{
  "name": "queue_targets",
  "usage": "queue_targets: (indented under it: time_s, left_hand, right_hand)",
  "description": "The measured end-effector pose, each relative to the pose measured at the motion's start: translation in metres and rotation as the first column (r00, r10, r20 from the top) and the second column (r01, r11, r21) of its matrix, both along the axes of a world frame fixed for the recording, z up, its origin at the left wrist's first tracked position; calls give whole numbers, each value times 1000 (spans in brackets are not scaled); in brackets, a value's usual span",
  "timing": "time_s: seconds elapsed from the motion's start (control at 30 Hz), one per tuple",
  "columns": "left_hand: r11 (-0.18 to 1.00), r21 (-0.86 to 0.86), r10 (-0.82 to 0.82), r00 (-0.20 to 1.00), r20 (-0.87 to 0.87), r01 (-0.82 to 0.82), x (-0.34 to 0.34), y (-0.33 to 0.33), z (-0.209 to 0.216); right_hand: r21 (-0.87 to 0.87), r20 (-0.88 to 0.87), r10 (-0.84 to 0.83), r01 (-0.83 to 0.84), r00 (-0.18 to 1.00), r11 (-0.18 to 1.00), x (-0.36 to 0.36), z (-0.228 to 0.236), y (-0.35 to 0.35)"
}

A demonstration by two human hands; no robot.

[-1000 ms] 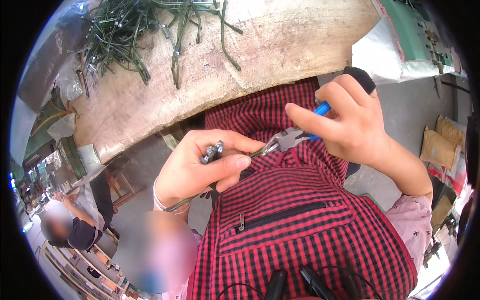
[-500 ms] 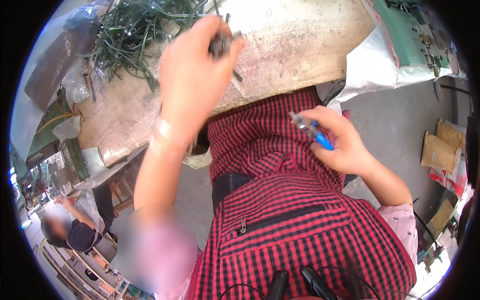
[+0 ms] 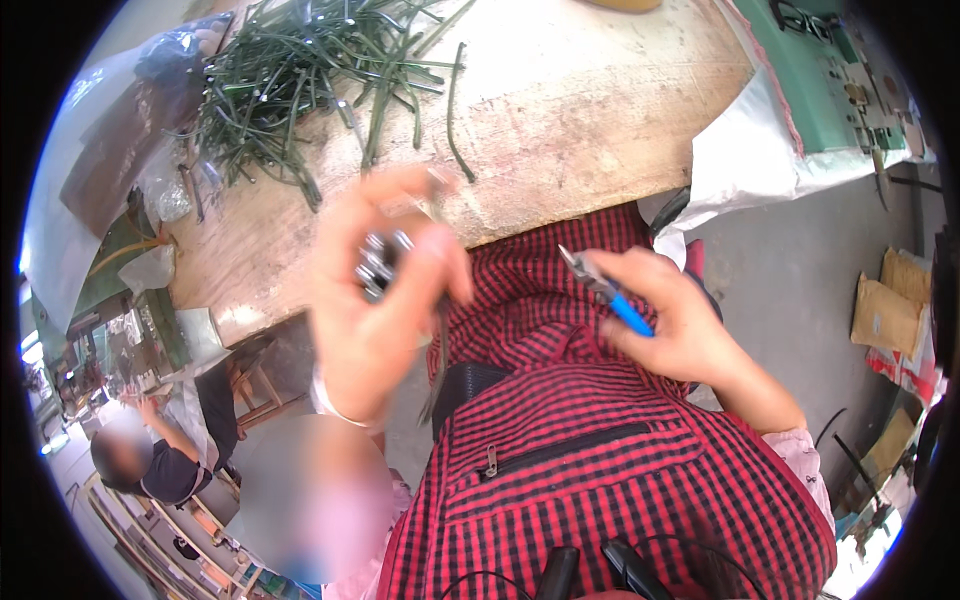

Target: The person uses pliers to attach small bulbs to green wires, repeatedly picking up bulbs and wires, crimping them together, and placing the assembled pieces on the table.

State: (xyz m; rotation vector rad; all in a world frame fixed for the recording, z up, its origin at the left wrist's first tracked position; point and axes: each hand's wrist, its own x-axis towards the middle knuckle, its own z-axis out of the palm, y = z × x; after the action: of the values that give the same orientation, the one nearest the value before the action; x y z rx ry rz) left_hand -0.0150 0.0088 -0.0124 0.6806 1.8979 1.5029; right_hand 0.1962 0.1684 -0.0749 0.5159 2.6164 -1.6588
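Observation:
My left hand (image 3: 365, 320), smeared by motion, is curled in front of the table's near edge. Small shiny dark metal pieces (image 3: 380, 265) sit in its grip; their kind is too blurred to tell. Something thin and pale shows at its fingertips, also blurred. Over my lap, my right hand (image 3: 685, 320) is closed around small blue-handled pliers (image 3: 630, 314), jaws pointing up and left. Beyond the left hand lies a tangled heap of dark green strips (image 3: 290, 85). One loose green strip (image 3: 453, 120) lies apart to its right.
The worn wooden table (image 3: 590, 130) spans the top. Clear plastic bags (image 3: 160, 110) lie at its left end. White sheeting (image 3: 745, 125) and a green machine table (image 3: 840, 90) are at right. Brown sacks (image 3: 885, 315) stand on the floor. Another person (image 3: 165, 455) sits far left.
My left hand has drawn back from over the table toward me, still holding the metal pieces. The right hand with the pliers has dropped slightly. More of the green heap shows.

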Motion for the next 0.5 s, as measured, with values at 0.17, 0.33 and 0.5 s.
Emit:
queue_targets:
  time_s: [0.17, 0.33, 0.5]
  left_hand:
    - [987, 149, -25, 873, 487, -55, 33, -20, -28]
    - [991, 41, 89, 855, 510, -128, 37, -13, -15]
    - [1000, 17, -1, 789, 615, -12, 25, -19, -9]
  right_hand:
    - [430, -145, 2, 61, 989, 901, -34, 33, 3]
    - [585, -91, 66, 0, 994, 811, -40, 43, 4]
    - [774, -74, 139, -31, 988, 633, -38, 54, 3]
